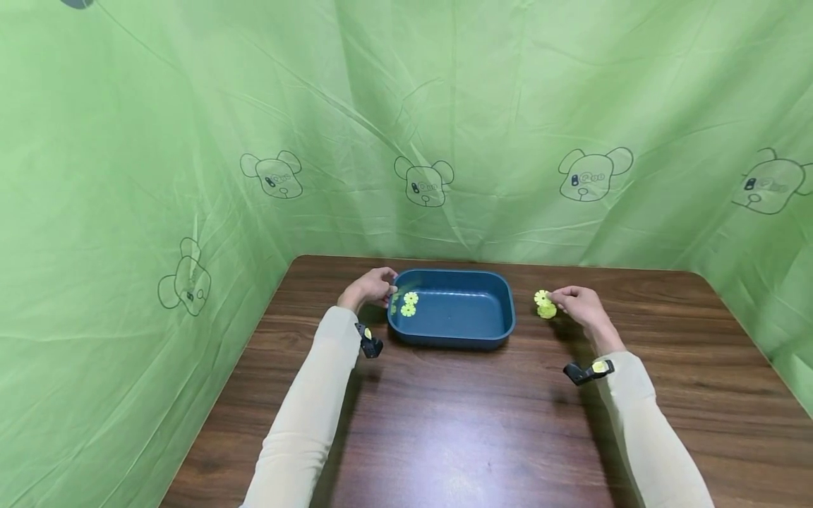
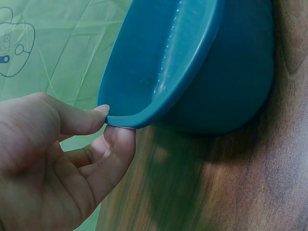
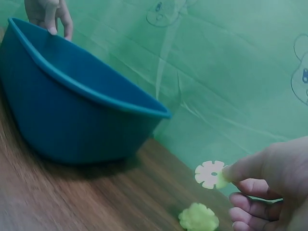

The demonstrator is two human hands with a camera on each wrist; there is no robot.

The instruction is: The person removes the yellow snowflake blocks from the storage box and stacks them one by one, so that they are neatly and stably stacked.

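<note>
A blue plastic basin (image 1: 466, 310) stands on the table, with two yellow-green snowflake discs (image 1: 408, 310) lying inside toward its left end. My left hand (image 1: 370, 288) pinches the basin's left rim, thumb on the inner side and fingers underneath, as the left wrist view shows. To the right of the basin, my right hand (image 1: 581, 305) pinches a single yellow snowflake disc (image 3: 208, 174) by its edge between thumb and fingers. Just below that disc, a small pile of similar snowflake discs (image 3: 198, 217) sits on the wood.
The brown wooden table (image 1: 444, 409) extends toward me and to both sides. Behind and beside it hangs a green curtain (image 1: 356, 176) printed with bear faces, close to the table's back edge. Each sleeve carries a black wrist camera (image 1: 589, 371).
</note>
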